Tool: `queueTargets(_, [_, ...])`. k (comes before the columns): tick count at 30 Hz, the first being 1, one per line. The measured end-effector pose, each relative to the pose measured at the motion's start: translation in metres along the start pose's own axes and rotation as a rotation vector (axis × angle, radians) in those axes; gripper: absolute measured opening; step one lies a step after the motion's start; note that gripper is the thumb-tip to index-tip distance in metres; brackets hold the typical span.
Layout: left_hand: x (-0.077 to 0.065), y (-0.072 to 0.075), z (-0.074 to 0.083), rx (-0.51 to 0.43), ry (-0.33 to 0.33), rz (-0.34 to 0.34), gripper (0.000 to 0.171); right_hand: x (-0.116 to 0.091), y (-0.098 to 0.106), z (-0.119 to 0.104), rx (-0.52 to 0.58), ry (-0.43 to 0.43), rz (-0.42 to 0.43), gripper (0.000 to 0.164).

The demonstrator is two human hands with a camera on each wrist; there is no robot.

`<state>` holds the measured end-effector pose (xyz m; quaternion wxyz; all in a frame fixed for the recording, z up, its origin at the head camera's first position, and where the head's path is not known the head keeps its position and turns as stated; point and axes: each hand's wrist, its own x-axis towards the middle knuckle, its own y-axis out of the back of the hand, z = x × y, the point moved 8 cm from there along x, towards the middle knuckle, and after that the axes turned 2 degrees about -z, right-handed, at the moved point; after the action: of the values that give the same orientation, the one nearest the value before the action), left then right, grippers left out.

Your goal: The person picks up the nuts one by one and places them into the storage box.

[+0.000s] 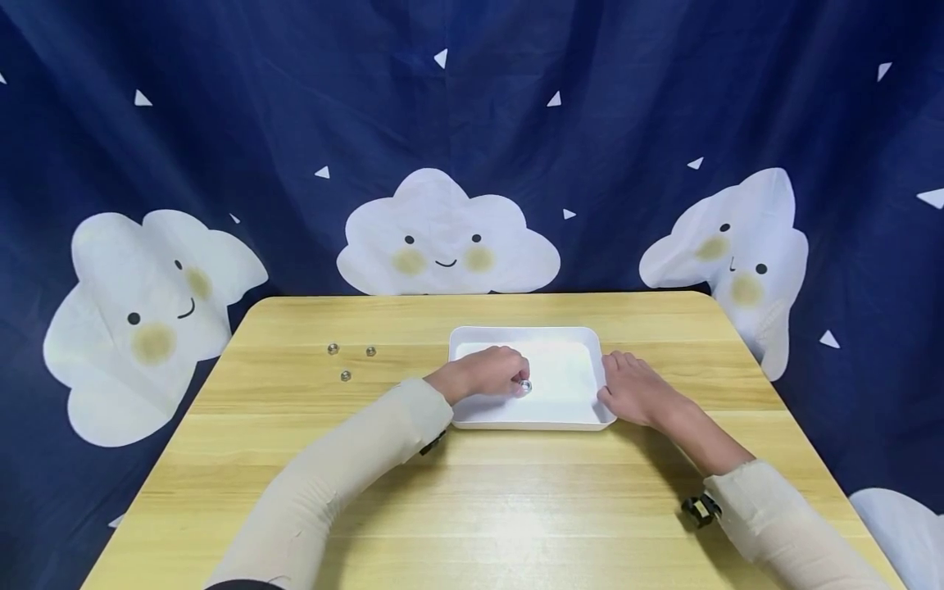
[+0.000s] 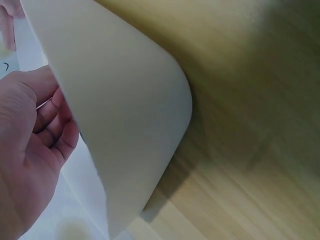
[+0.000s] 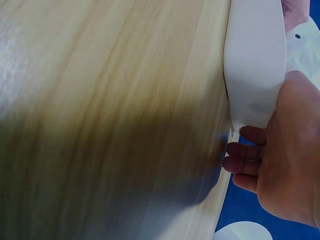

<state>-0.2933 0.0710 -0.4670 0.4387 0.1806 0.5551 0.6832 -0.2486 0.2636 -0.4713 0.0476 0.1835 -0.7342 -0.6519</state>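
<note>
A white tray (image 1: 564,360), rectangular and shallow, sits on the wooden table. My left hand (image 1: 490,371) reaches over its left wall, fingers bent, and pinches a small metal nut (image 1: 526,386) low inside it. In the left wrist view, the tray's outer wall (image 2: 125,100) hides the fingertips and the nut. At the right end, my right hand (image 1: 637,389) holds the tray wall, its thumb by the rim; the right wrist view shows curled fingers (image 3: 245,157) on the outside, near the tray's corner.
Three more metal nuts, a back-left one (image 1: 333,348), another (image 1: 371,351) and a nearer one (image 1: 346,375), lie on the table (image 1: 516,508) left of the tray. A dark blue curtain (image 1: 457,106) with printed clouds hangs behind the table's far edge.
</note>
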Motion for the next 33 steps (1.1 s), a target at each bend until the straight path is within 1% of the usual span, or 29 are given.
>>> queueTargets(3, [-0.001, 0.002, -0.001, -0.005, 0.001, 0.011, 0.027, 0.000, 0.001, -0.001, -0.005, 0.006, 0.005, 0.062])
queueTargets(6, [-0.002, 0.003, -0.001, -0.005, -0.011, 0.021, 0.029, 0.000, 0.001, -0.001, -0.005, 0.008, 0.011, 0.061])
queueTargets(9, [-0.004, 0.006, -0.002, 0.000, -0.026, 0.042, 0.029, 0.000, 0.000, -0.001, -0.006, 0.012, 0.017, 0.059])
queueTargets(14, [-0.007, 0.013, 0.000, 0.009, -0.058, 0.090, 0.027, 0.000, 0.000, 0.000, -0.008, 0.010, 0.013, 0.061])
queueTargets(19, [-0.010, 0.018, 0.003, 0.006, -0.068, 0.097, 0.028, 0.001, 0.000, 0.001, -0.002, 0.009, 0.010, 0.062])
queueTargets(25, [-0.020, 0.022, 0.001, -0.005, -0.069, 0.118, 0.028, 0.001, 0.000, -0.001, 0.010, 0.012, 0.008, 0.059])
queueTargets(29, [-0.029, 0.026, -0.004, -0.031, -0.078, 0.158, 0.027, 0.001, -0.001, -0.001, 0.011, 0.012, 0.009, 0.058])
queueTargets(33, [-0.037, 0.034, -0.005, -0.042, -0.094, 0.202, 0.024, 0.001, 0.000, 0.000, 0.003, 0.007, 0.014, 0.058])
